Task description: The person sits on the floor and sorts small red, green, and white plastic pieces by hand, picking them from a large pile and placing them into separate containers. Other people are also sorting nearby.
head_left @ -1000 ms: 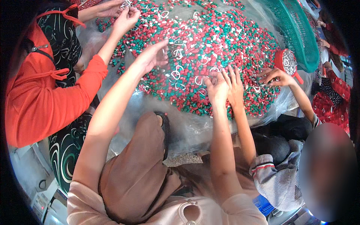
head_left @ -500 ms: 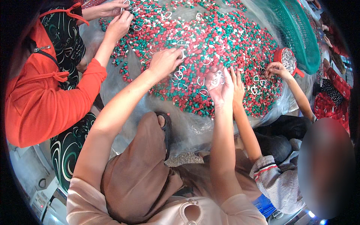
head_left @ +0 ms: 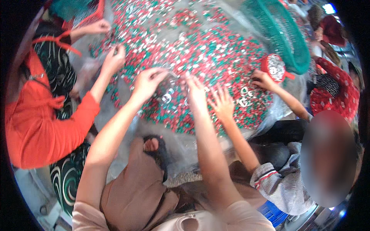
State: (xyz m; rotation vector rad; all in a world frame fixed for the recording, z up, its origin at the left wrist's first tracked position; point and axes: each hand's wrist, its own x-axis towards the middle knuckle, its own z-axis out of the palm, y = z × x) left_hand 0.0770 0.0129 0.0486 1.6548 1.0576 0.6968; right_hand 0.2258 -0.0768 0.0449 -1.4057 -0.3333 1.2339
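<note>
My left hand [head_left: 148, 85] is above the pile of small red, green and white pieces [head_left: 227, 50], thumb and fingertips drawn close together. Blur hides what, if anything, is between them. A short way to its right, my right hand [head_left: 196, 93] has its back turned up and its fingertips gathered; their contents cannot be made out. A few white open rings [head_left: 167, 97] show in the gap between my hands, smeared by motion. The pieces lie spread over a clear plastic sheet [head_left: 129, 90].
A co-worker's spread hand [head_left: 223, 103] is close beside my right hand; the other hand [head_left: 265, 81] is near a red scoop [head_left: 289, 76] full of white rings. Beyond lies a green basket [head_left: 295, 42]. Another person's orange sleeve [head_left: 79, 123] borders my left side.
My right hand, palm up with white rings in it before, has turned over and come nearer my left hand. The left has drawn back toward me. The whole view has shifted.
</note>
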